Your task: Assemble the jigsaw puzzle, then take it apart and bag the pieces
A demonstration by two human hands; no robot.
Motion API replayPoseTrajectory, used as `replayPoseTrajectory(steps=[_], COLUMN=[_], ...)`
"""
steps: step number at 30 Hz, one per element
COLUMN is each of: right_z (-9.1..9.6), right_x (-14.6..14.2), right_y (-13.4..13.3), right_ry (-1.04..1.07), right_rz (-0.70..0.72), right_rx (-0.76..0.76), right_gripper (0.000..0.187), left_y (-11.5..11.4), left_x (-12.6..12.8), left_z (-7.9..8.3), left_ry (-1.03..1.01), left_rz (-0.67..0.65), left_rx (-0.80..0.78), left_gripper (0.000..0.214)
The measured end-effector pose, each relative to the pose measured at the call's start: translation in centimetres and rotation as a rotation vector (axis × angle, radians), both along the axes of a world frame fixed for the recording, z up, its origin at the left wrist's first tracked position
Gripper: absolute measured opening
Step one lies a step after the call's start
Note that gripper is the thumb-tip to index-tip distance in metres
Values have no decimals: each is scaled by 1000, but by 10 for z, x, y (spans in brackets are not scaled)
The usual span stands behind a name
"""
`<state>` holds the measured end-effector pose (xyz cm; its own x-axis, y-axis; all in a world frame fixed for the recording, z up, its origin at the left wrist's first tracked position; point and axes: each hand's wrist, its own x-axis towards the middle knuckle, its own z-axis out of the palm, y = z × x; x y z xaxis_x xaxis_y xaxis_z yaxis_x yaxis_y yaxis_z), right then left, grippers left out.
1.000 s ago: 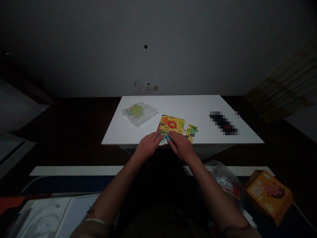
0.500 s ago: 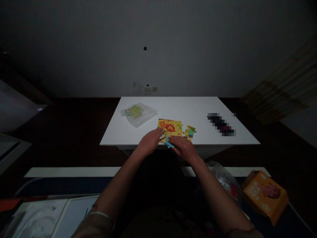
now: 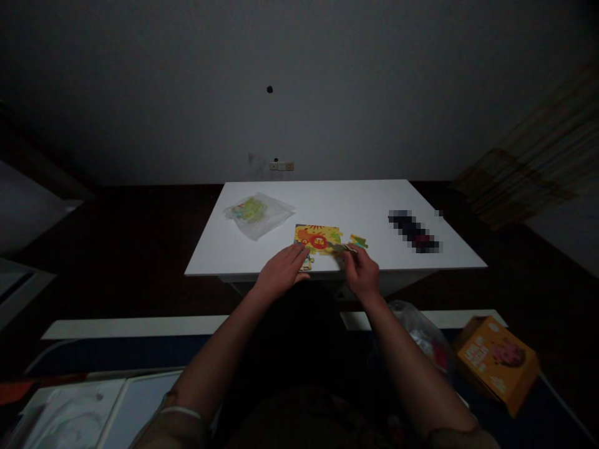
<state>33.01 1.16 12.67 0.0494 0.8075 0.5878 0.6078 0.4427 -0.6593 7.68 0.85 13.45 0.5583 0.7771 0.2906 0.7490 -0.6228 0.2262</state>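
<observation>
A partly joined jigsaw puzzle (image 3: 318, 234), yellow with red and orange animal shapes, lies near the front edge of the white table. My left hand (image 3: 282, 268) rests on its lower left corner, fingers stretched out together and thumb apart. Just right of the puzzle, my right hand (image 3: 362, 273) pinches a puzzle piece (image 3: 340, 247) tilted up off the table, so its picture is hard to make out. Beyond those fingers sits a green and yellow puzzle piece (image 3: 359, 240), partly covered by the hand.
On the white table (image 3: 327, 199), a clear plastic bag (image 3: 276, 215) with yellow-green contents lies at the left, and a dark pixelated object (image 3: 414, 232) at the right. Beside my right forearm are another plastic bag (image 3: 421, 330) and an orange box (image 3: 498, 362). An open white case (image 3: 70, 411) lies lower left.
My right hand has moved off the puzzle's lower edge to the right and now pinches a tilted piece. The blue piece no longer shows at that edge. My left hand stays on the corner.
</observation>
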Motion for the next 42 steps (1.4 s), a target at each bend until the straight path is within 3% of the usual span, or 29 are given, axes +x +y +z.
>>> replayPoseTrajectory(steps=[3,9,16,22,28,32,34,42], right_z=[4,-7,-10,-11,-14,-7,-2,2], right_x=[22,63,70,82,82,74,70,70], right_y=[4,9,-3,-7,-9,-6,-2,13], right_ry=[31,-344,-505,-492,-325,-100,-50,-467], right_rz=[-75,86,243,326,136,-83,-120,241], right_rx=[55,31,1,30,-20,-56,-32,-36], right_gripper=[34,39,45,49,37,32,34,46], left_y=[1,3,8,14,22,23,23,22], left_x=[0,0,7,25,32,30,29,26], left_z=[-3,8,24,24,12,8,8,9], left_ry=[-25,-179,-478,-464,-321,-350,-373,-398], left_rz=[11,108,229,198,171,166,169,186], left_rx=[-15,-153,-215,-179,-170,-192,-204,-196], left_gripper=[54,45,43,46,43,43,43,43])
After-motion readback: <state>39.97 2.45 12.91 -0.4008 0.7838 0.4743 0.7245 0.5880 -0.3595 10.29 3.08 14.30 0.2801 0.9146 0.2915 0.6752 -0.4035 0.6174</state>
